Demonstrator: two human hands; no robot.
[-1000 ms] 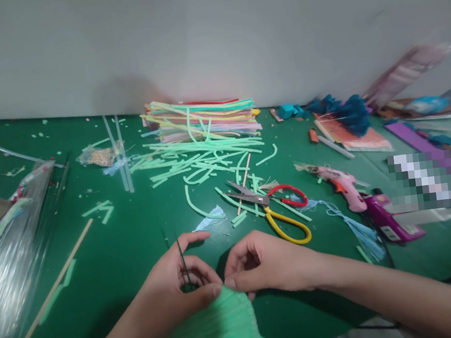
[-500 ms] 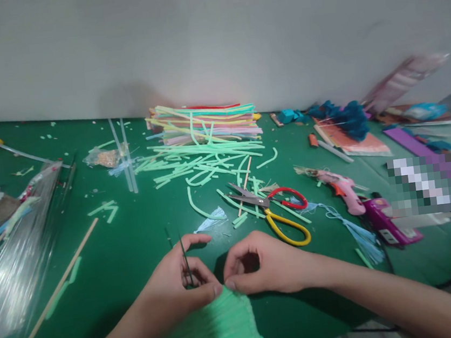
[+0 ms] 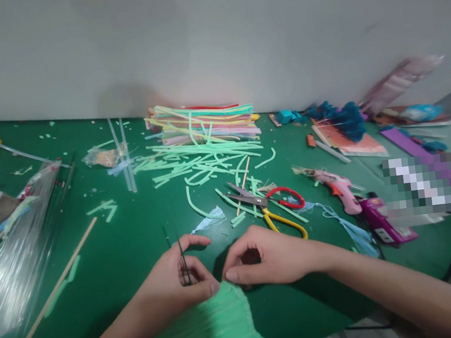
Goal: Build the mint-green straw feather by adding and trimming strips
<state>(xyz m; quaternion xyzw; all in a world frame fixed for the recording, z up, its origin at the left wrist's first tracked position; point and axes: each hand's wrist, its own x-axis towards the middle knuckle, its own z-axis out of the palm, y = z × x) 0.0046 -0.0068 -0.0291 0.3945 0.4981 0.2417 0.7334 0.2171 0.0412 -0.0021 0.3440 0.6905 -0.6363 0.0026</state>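
A mint-green ribbed sheet (image 3: 215,327), soft-looking like rows of pipe cleaners, spreads below my hands at the bottom of the view. My left hand (image 3: 169,281) pinches its top edge between thumb and fingers, the index finger stretched out above. Thin dark wires (image 3: 184,260) stick up between the fingers of that hand. Close beside it, my right hand (image 3: 272,256) has thumb and index finger pressed together at the sheet's top corner; whether a small piece is also between those fingertips, I cannot tell.
Scissors (image 3: 268,207) with red and yellow handles lie beyond my right hand. Behind them are loose green pipe cleaners (image 3: 207,152) and a coloured bundle (image 3: 204,122). A pink glue gun (image 3: 344,190) and blue tassel (image 3: 350,230) lie right; a wooden stick (image 3: 56,291) lies left.
My right thumb and fingertips have risen slightly at the sheet's top corner. My left hand keeps its pinch, and the view has shifted a little.
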